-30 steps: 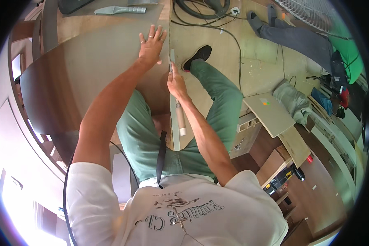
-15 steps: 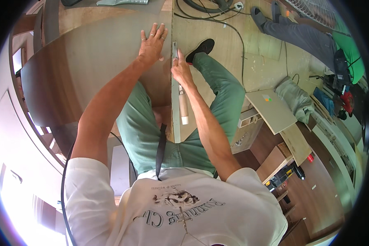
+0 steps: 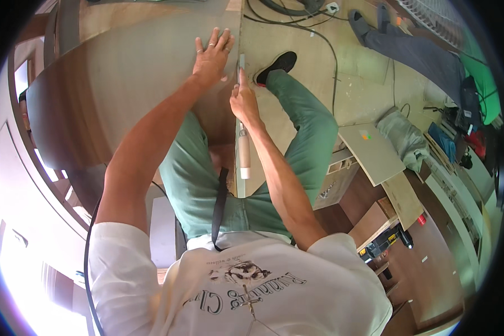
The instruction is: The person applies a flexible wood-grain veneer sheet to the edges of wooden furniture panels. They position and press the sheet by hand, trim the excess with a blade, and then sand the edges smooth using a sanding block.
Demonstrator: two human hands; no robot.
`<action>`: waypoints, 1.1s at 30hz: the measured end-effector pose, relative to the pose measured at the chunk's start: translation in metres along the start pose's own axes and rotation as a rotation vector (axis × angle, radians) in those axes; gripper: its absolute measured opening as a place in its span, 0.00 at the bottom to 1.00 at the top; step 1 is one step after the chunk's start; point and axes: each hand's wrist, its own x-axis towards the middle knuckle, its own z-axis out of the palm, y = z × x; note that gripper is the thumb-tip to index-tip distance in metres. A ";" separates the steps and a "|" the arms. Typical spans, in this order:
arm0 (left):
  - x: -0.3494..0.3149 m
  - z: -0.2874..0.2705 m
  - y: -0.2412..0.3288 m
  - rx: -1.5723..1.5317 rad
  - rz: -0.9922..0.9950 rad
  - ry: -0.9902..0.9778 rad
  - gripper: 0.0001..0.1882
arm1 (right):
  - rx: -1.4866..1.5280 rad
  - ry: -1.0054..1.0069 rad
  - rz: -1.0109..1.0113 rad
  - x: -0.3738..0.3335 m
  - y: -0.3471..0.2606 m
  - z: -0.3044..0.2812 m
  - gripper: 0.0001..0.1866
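Observation:
A large brown wood-grain panel (image 3: 134, 84) with a curved outer edge lies in front of me and to the left. My left hand (image 3: 211, 57) rests flat on it near its straight right edge, fingers spread. Along that edge my right hand (image 3: 244, 103) is closed around the middle of a long flat file, the index finger stretched toward its tip. The file's pale wooden handle (image 3: 245, 159) points back toward my lap. The palm hides the middle of the file.
Black cables (image 3: 319, 36) cross the pale floor ahead. Another person's grey-trousered legs (image 3: 420, 50) extend in at the upper right, by a fan (image 3: 431, 19). At my right are loose boards (image 3: 372, 154), a grey bag (image 3: 406, 134), and a cordless drill (image 3: 386, 242) on a brown cabinet.
My right hand and the file have shifted slightly toward me along the panel's edge, the handle now nearer my lap. My left hand stays flat on the panel.

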 end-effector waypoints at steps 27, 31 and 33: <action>-0.008 0.008 -0.003 0.045 0.024 -0.013 0.71 | -0.019 -0.130 0.212 -0.009 -0.002 -0.012 0.32; -0.005 0.007 0.002 0.042 0.033 0.027 0.71 | 0.006 -0.070 0.180 -0.008 -0.009 -0.001 0.35; -0.008 0.005 0.007 0.055 0.037 0.039 0.71 | -0.023 -0.062 0.158 -0.007 0.002 0.005 0.36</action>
